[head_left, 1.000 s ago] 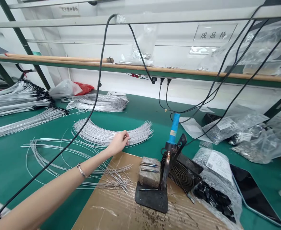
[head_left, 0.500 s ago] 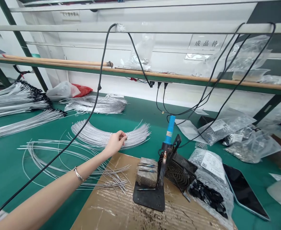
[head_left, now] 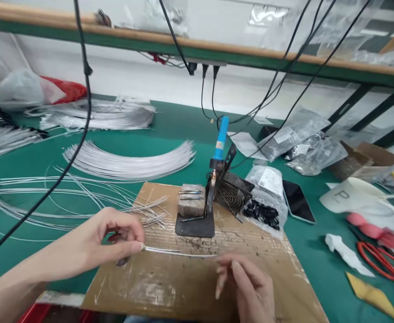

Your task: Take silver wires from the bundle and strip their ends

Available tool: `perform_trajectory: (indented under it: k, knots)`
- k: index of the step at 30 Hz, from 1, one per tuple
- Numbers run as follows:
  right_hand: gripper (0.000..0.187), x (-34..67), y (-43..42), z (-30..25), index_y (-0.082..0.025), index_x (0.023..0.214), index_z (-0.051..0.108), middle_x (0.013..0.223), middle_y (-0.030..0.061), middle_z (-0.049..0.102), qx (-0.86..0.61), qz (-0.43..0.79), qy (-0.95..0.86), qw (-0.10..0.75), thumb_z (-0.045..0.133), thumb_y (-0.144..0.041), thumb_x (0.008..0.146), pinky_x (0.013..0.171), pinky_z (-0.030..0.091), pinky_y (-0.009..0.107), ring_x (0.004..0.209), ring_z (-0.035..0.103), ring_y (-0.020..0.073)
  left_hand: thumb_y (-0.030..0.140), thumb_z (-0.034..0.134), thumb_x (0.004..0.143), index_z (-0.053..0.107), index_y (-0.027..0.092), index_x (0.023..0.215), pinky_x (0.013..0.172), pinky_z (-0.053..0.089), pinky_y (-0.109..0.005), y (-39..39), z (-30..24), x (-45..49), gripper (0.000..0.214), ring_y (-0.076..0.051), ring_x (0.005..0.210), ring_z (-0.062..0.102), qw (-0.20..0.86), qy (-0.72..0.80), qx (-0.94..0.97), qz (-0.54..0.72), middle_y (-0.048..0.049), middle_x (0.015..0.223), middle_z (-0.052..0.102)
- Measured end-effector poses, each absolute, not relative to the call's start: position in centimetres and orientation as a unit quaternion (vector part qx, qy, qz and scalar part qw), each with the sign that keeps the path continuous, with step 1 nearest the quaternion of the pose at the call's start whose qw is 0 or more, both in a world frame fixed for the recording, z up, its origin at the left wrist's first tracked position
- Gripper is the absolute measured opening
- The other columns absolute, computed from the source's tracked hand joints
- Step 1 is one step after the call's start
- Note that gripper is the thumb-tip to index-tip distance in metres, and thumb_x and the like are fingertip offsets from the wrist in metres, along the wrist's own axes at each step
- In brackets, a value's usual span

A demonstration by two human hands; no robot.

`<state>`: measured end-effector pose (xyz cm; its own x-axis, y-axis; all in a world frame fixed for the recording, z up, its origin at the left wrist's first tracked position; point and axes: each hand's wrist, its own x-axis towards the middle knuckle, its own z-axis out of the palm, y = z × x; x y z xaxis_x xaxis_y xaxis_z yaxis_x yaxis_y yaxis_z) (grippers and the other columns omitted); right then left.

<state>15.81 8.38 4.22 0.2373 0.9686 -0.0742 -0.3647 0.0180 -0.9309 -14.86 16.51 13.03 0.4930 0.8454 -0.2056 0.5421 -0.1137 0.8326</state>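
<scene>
My left hand (head_left: 111,235) pinches one thin white wire (head_left: 179,253) by its end, low over the brown cardboard sheet (head_left: 170,287). The wire runs to the right toward my right hand (head_left: 247,287), whose fingers are curled just below the wire's far end; the hand is blurred and I cannot tell if it touches the wire. Behind the hands stands a blue-handled soldering iron (head_left: 218,152) in its black stand (head_left: 197,224), with a grey sponge block (head_left: 192,204). A curved fan of white wires (head_left: 126,163) lies farther back on the green table.
More wire bundles (head_left: 92,116) lie at the back left, and loose wires (head_left: 49,197) at the left. A black cable (head_left: 72,148) hangs across the left. Plastic bags of parts (head_left: 267,193), a phone (head_left: 297,202), a white cup (head_left: 351,197) and red scissors (head_left: 381,260) are at the right.
My left hand has come back from the wire fan to the cardboard with one wire pinched. My right hand has entered at the bottom. The view has tilted down and right.
</scene>
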Motion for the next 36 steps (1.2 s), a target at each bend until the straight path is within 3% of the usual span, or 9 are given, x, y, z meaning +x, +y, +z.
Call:
perform_trajectory:
  k: [7,13,18,24,30,36]
  knots:
    - [0.029,14.3,8.2,5.9,-0.019,0.070,0.073,0.066,-0.0002,0.058,-0.466,0.501,-0.396,0.613,0.081,-0.040,0.088,0.044,0.042,0.022,0.045,0.052,0.0096,0.045,0.066,0.097,0.074,0.026,0.079,0.059,0.044,-0.024,15.1,11.0,-14.3,0.027,-0.016,0.062,0.056,0.479,0.489,0.714,0.150,-0.0003,0.066,0.064]
    - [0.030,13.9,8.0,5.5,-0.019,0.069,0.072,0.065,-0.0006,0.058,-0.468,0.491,-0.419,0.603,0.079,-0.039,0.090,0.044,0.039,0.023,0.046,0.051,0.0097,0.047,0.067,0.097,0.075,0.026,0.081,0.051,0.047,-0.021,15.4,10.8,-13.5,0.028,-0.013,0.053,0.056,0.518,0.491,0.672,0.201,0.0005,0.066,0.065]
    - [0.030,12.6,8.1,5.4,-0.017,0.071,0.072,0.066,-0.0004,0.059,-0.454,0.551,-0.417,0.562,0.080,-0.039,0.090,0.047,0.043,0.022,0.050,0.054,0.0105,0.042,0.068,0.097,0.076,0.025,0.083,0.062,0.053,-0.022,15.0,10.7,-12.1,0.023,-0.013,0.055,0.065,0.502,0.471,0.685,0.237,0.0016,0.061,0.068]
    - [0.030,12.1,8.5,5.3,-0.018,0.072,0.072,0.067,-0.0020,0.058,-0.457,0.580,-0.396,0.546,0.082,-0.040,0.089,0.048,0.042,0.022,0.049,0.054,0.0090,0.043,0.065,0.097,0.073,0.022,0.079,0.056,0.043,-0.019,14.3,11.9,-10.7,0.030,-0.011,0.060,0.053,0.509,0.494,0.677,0.197,0.0015,0.068,0.064]
    - [0.028,12.4,8.6,5.2,-0.020,0.072,0.073,0.067,-0.0021,0.058,-0.456,0.580,-0.396,0.547,0.082,-0.040,0.088,0.047,0.040,0.021,0.048,0.053,0.0089,0.034,0.072,0.091,0.073,0.022,0.078,0.059,0.038,-0.020,14.1,11.7,-10.6,0.018,-0.012,0.063,0.048,0.536,0.487,0.665,0.182,0.0027,0.069,0.063]
    - [0.033,12.8,8.5,4.8,-0.018,0.070,0.071,0.064,-0.0024,0.056,-0.451,0.587,-0.377,0.556,0.083,-0.043,0.088,0.046,0.038,0.021,0.045,0.052,0.0080,0.035,0.068,0.092,0.072,0.017,0.078,0.059,0.035,-0.022,14.2,11.9,-9.8,0.023,-0.012,0.062,0.047,0.551,0.487,0.656,0.168,0.0017,0.067,0.061]
